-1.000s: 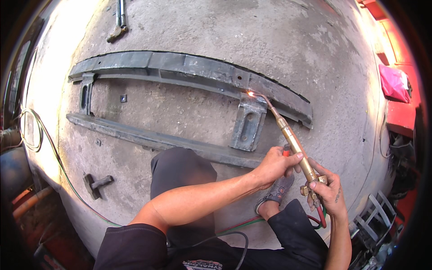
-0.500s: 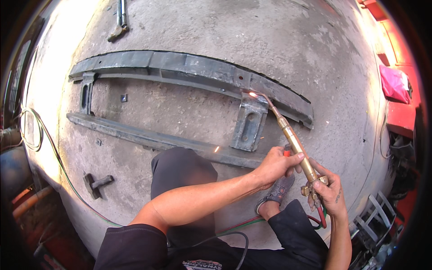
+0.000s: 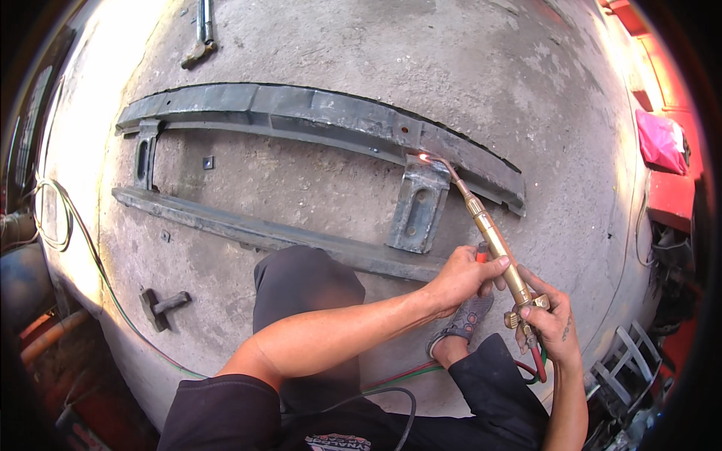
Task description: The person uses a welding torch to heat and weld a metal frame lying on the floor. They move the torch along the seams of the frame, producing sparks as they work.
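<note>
A brass gas torch slants up and away from me. Its bent tip meets the joint between the long grey metal beam and the right bracket, where a small spot glows orange. My right hand is closed round the rear of the torch, by its valve knobs. Further forward, my left hand is closed on the barrel, thumb on top. Beside the left fingers shows a small orange-red piece; whether they hold it too, I cannot tell. A second, lower beam runs near my knee.
A hammer lies on the concrete at left, with a long-handled metal tool at the far left. A left bracket joins the upper beam. Red and green hoses trail across the floor. My shoe is close under the torch.
The flying sparks and streaks near the beams are gone, and the glow at the tip looks smaller. Both hands keep their hold on the torch, almost unmoved.
</note>
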A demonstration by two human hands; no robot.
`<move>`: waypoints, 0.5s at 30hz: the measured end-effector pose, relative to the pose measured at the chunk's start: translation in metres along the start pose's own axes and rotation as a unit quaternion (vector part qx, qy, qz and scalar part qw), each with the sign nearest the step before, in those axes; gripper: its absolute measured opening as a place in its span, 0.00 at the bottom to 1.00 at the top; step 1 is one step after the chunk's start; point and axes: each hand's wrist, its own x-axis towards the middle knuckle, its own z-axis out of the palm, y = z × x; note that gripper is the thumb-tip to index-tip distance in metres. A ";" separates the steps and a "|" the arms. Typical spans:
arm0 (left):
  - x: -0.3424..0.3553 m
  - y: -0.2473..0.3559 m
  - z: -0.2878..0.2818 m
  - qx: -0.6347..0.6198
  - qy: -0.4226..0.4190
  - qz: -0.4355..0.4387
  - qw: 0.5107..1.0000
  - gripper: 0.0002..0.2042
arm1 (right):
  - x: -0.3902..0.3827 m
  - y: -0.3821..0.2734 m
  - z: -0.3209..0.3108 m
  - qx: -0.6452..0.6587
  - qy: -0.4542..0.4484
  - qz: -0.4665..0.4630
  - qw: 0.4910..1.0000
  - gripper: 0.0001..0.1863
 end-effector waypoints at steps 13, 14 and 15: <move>0.000 -0.001 -0.001 0.000 -0.008 0.011 1.000 0.11 | -0.004 -0.009 0.003 0.020 0.009 0.008 1.000 0.43; -0.001 -0.001 -0.001 -0.003 -0.007 0.010 1.000 0.11 | -0.004 -0.010 0.004 0.015 0.009 0.009 1.000 0.43; -0.001 0.000 -0.001 -0.005 -0.007 0.008 1.000 0.11 | -0.004 -0.010 0.004 0.010 0.011 0.010 1.000 0.43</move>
